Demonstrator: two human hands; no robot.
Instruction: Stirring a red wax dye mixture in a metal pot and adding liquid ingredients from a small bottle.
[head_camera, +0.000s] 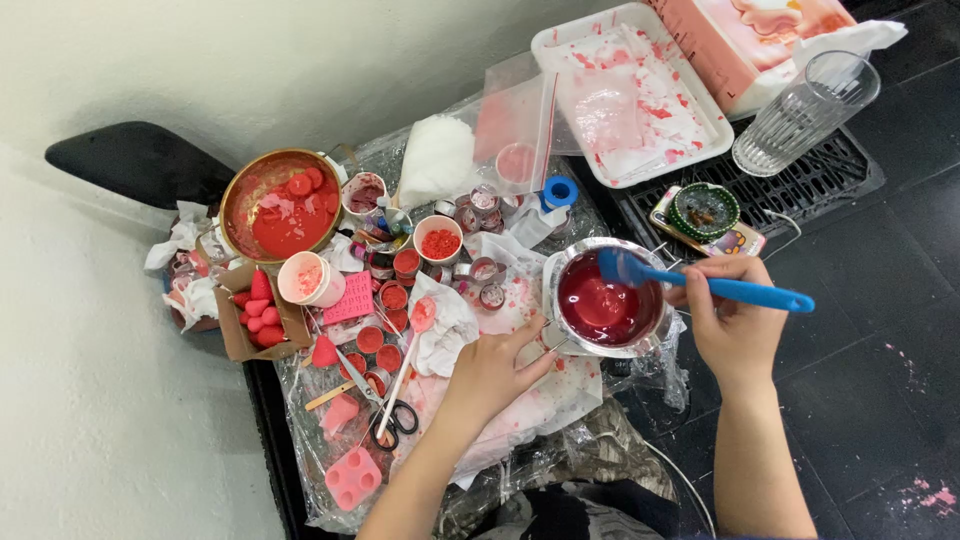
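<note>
A steel pot of red liquid stands on the plastic-covered worktop. The right hand, just right of the pot, is closed around a blue spatula whose blade dips over the pot's rim. The left hand, just left of the pot, lies flat with fingers spread, fingertips near the pot's handle. Scissors lie farther left; a glass stands well beyond the pot.
</note>
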